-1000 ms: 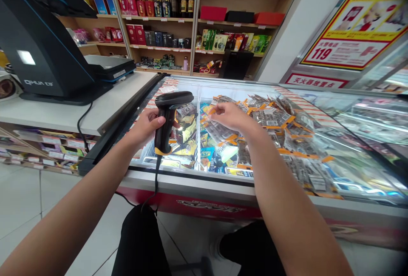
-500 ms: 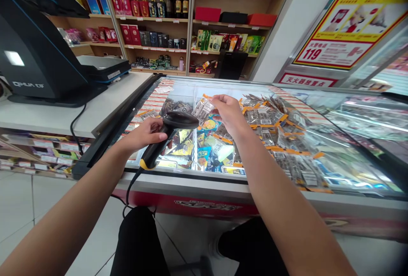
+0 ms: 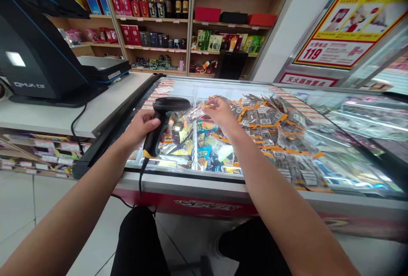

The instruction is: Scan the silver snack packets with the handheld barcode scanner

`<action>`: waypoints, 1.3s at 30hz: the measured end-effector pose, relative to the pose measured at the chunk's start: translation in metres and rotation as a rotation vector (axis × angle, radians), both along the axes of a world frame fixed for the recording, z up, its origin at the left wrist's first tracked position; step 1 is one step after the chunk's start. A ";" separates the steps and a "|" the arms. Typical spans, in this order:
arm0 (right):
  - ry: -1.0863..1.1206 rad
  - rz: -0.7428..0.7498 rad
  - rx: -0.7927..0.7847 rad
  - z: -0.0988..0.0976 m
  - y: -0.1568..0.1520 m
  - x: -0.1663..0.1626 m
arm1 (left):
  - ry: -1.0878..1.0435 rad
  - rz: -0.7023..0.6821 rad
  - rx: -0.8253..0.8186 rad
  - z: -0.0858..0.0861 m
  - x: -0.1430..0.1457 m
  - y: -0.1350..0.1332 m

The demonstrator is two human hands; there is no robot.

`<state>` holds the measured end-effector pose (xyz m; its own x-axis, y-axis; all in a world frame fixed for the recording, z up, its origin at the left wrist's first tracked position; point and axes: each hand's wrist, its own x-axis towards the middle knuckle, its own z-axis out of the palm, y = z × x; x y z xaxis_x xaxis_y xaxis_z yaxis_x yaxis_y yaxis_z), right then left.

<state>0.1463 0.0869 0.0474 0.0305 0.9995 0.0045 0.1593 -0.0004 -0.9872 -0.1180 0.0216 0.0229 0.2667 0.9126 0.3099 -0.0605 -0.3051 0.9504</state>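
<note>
My left hand is wrapped round the handle of a black barcode scanner with a yellow band and a cable at its base. The scanner's head points right. Just past it, my right hand pinches a small clear packet with an orange edge by its right end. Both hands are above the glass top of a chest freezer. A heap of similar orange-edged packets lies on the glass to the right of my right hand. Colourful packages show through the glass below.
A black checkout terminal and a scale stand on the white counter at left. Shelves with bottles and boxes rise behind the freezer. A fire-safety poster hangs at right.
My left hand has raised and tilted the scanner, moving its head slightly left. My right hand has brought the packet left, and it now lies flatter near the scanner's head.
</note>
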 end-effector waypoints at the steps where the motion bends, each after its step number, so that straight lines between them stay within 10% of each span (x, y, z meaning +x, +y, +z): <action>1: -0.042 0.051 -0.012 -0.003 -0.002 -0.003 | -0.031 0.048 0.024 0.001 0.001 0.000; 8: -0.438 0.543 0.108 -0.021 -0.018 -0.032 | -0.102 0.231 0.087 0.010 0.008 -0.002; 16: -0.844 0.284 0.476 -0.035 -0.017 -0.040 | -0.067 0.200 0.070 0.010 0.009 -0.001; 25: -0.549 0.600 0.281 -0.020 -0.024 -0.034 | -0.055 0.169 0.032 0.006 0.007 0.000; 28: -0.809 0.408 0.315 -0.006 -0.021 -0.014 | -0.042 0.157 0.016 0.007 0.006 -0.001; 32: -1.335 0.044 -0.012 0.012 -0.013 0.023 | -0.030 0.135 0.000 0.006 0.007 -0.001; 39: -1.320 0.261 -0.093 0.017 -0.003 0.047 | -0.033 0.056 -0.016 0.002 0.007 -0.001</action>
